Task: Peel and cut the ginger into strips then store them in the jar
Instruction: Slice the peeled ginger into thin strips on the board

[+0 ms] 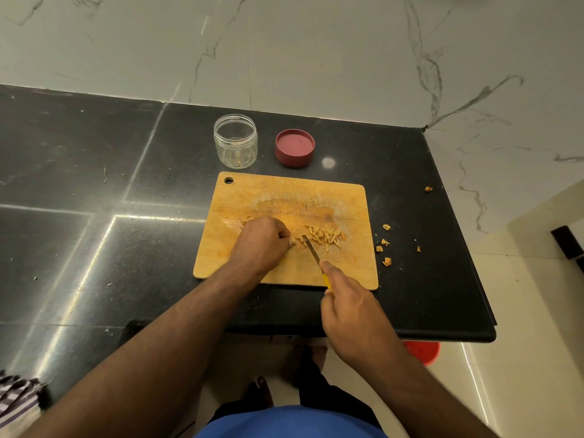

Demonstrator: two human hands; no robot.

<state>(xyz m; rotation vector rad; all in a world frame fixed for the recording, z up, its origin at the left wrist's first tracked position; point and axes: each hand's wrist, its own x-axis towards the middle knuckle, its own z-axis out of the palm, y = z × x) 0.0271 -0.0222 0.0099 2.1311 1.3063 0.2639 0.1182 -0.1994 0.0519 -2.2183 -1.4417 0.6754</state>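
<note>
A wooden cutting board (240,197) lies on the black counter. A pile of pale ginger strips (325,237) sits on its right half. My left hand (260,243) has its fingers curled down onto a small piece of ginger at the pile's left edge; the piece itself is mostly hidden. My right hand (350,308) grips a yellow-handled knife (311,249), whose blade tip rests among the strips beside my left fingers. Behind the board stand an open clear jar (235,141) and its dark red lid (294,147), lying upside down.
Ginger peel scraps (384,243) lie on the counter right of the board, one more (428,189) farther back. The counter's right edge drops to a pale floor, with a red object (422,350) below. A striped cloth (17,396) shows at the bottom left.
</note>
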